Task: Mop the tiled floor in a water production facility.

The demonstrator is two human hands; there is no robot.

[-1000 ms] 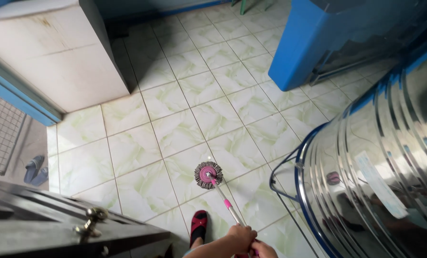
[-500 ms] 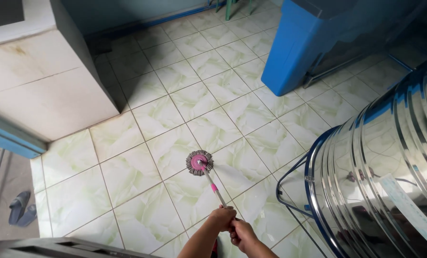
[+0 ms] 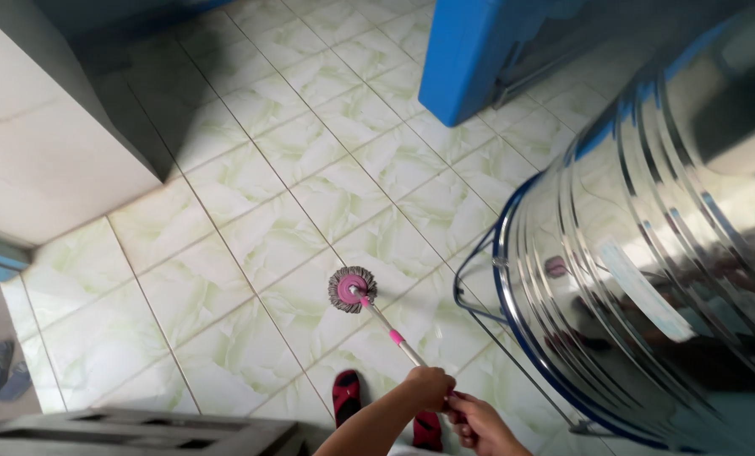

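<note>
Both hands, left hand (image 3: pixel 428 387) and right hand (image 3: pixel 477 419), wrapped tight round the mop (image 3: pixel 352 289), its head mid-floor (image 3: pixel 250 228), no wet trail showing.

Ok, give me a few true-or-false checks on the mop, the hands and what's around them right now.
1. Both hands grip the mop's handle. True: left hand and right hand close on the pole.
2. The round pink-centred mop head is lifted off the floor. False: it rests flat on the pale green marbled tile floor.
3. A shiny ribbed steel tank stands to the right. True.
4. The red slippers lie by the blue cabinet. False: they are on the person's feet.
</note>
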